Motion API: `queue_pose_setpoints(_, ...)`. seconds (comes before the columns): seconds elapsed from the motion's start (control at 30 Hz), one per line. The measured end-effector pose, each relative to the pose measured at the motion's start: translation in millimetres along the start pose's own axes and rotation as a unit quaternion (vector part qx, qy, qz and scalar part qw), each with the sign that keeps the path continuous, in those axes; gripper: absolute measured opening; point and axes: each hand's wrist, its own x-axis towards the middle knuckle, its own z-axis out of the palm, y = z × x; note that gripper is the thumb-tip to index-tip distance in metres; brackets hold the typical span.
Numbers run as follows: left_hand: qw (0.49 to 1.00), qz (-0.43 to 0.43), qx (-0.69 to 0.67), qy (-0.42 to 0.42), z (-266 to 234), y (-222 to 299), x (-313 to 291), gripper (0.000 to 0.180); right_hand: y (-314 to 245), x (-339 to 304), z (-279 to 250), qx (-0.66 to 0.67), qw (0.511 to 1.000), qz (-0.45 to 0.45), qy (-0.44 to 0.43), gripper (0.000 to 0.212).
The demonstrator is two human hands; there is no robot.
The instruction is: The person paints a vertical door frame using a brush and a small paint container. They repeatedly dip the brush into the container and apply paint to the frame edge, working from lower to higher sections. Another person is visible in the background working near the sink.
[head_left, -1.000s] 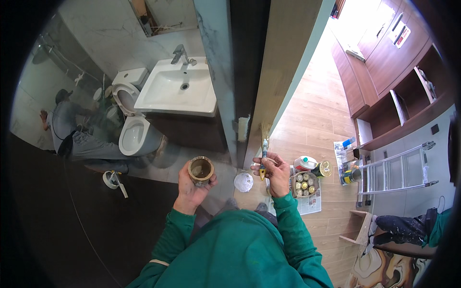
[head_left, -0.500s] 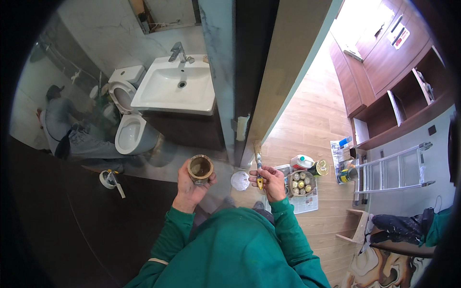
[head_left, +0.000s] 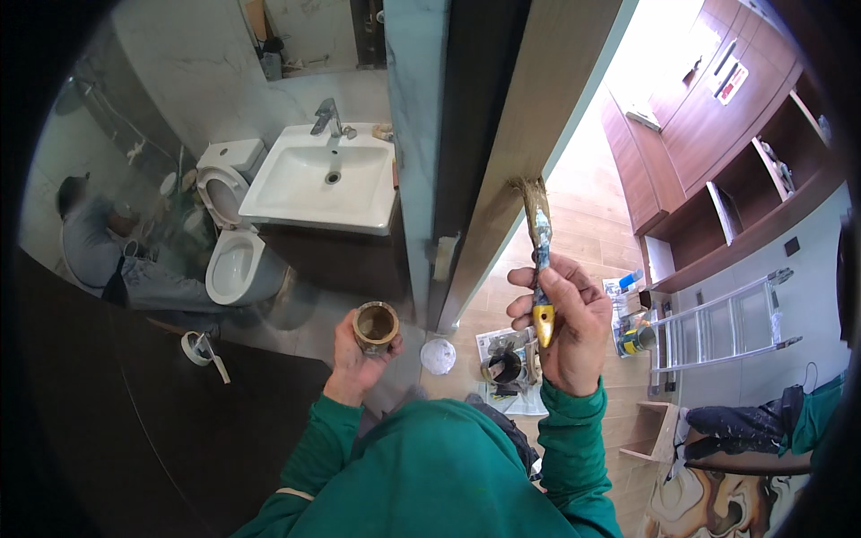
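The right hand [head_left: 565,314] grips a paintbrush [head_left: 539,251] upright, its bristles touching the edge of the wooden door [head_left: 511,152]. The left hand [head_left: 359,354] holds a small open tin [head_left: 376,325] near the chest. Far left are a white sink [head_left: 323,184] and a toilet [head_left: 235,269]; a ladder [head_left: 717,327] lies at right.

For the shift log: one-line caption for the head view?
Right hand lifts a paintbrush to the door edge; left hand holds a small cup.
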Motion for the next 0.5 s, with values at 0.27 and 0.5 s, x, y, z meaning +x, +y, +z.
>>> queue_pose_setpoints(0.27, 1.000, -0.006, 0.005, 0.012, 4, 1, 1, 0.037, 37, -3, -10, -0.056, 0.998, -0.017, -0.010, 0.034)
queue_pose_setpoints(0.5, 1.000, -0.011, -0.001, 0.001, 5, 0, 1, 0.036, 42, 7, -14, -0.071, 0.997, 0.009, 0.006, 0.035)
